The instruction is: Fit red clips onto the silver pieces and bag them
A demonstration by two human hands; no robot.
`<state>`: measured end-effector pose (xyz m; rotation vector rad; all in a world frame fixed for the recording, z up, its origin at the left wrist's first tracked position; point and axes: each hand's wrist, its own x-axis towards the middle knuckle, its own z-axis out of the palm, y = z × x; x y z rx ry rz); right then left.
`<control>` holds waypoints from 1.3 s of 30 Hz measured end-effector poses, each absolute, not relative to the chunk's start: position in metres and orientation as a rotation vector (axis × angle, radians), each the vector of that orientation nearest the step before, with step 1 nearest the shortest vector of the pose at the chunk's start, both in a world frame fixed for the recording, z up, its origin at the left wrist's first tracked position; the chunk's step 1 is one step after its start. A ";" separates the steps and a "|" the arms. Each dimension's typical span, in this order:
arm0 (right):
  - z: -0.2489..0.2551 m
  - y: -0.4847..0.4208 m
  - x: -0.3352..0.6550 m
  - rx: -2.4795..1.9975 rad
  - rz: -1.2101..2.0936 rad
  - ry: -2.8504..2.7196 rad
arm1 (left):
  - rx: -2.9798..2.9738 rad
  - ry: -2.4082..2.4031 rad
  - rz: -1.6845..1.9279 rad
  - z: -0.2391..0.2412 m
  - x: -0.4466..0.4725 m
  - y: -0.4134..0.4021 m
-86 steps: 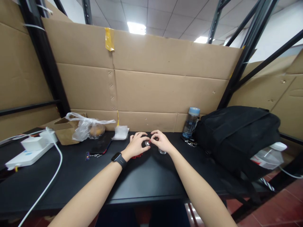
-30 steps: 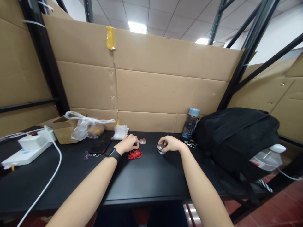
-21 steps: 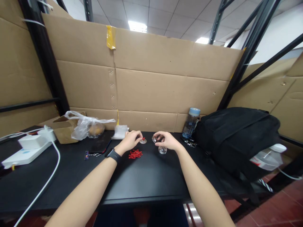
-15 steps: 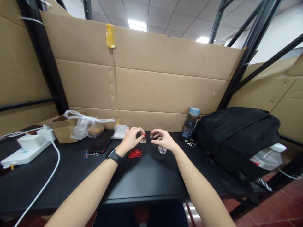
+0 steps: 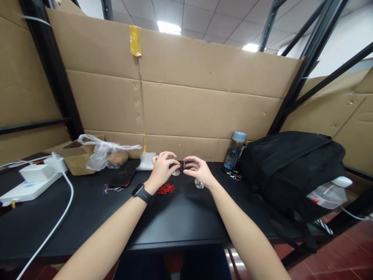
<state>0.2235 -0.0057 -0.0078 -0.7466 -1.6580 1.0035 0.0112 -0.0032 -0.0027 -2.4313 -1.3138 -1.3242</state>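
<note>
My left hand (image 5: 165, 168), with a dark watch on its wrist, is closed in a pinch on a small red piece (image 5: 180, 165). Facing it, my right hand (image 5: 199, 169) grips a thin clear disc (image 5: 184, 165) by its edges, turned nearly edge-on. The red piece and the disc are very close; whether they touch I cannot tell. Below my left fingers lies a clear round piece (image 5: 176, 172) on the table. Another clear round piece (image 5: 199, 184) sits under my right hand. A pile of red looped pieces (image 5: 166, 188) rests nearer to me.
On the left are a white power strip (image 5: 35, 190), a paper bag (image 5: 77, 157), a clear plastic bag (image 5: 100, 153) and a dark phone-like slab (image 5: 122, 179). A white packet (image 5: 146, 161) lies behind my left hand. A water bottle (image 5: 234, 151) and black backpack (image 5: 291, 171) stand right.
My hands have come slightly closer together. The clear disc in my right hand has turned more edge-on and now sits near the red piece in my left fingers.
</note>
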 end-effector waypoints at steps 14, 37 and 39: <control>-0.015 -0.003 0.213 -0.744 0.918 -1.623 | -2.321 -1.127 -1.182 -0.001 0.014 -0.014; -0.018 -0.007 0.207 -0.736 1.079 -1.483 | -2.313 -1.115 -1.163 0.005 0.015 -0.022; -0.018 -0.006 0.207 -0.763 1.096 -1.470 | -2.314 -1.119 -1.184 0.004 0.014 -0.020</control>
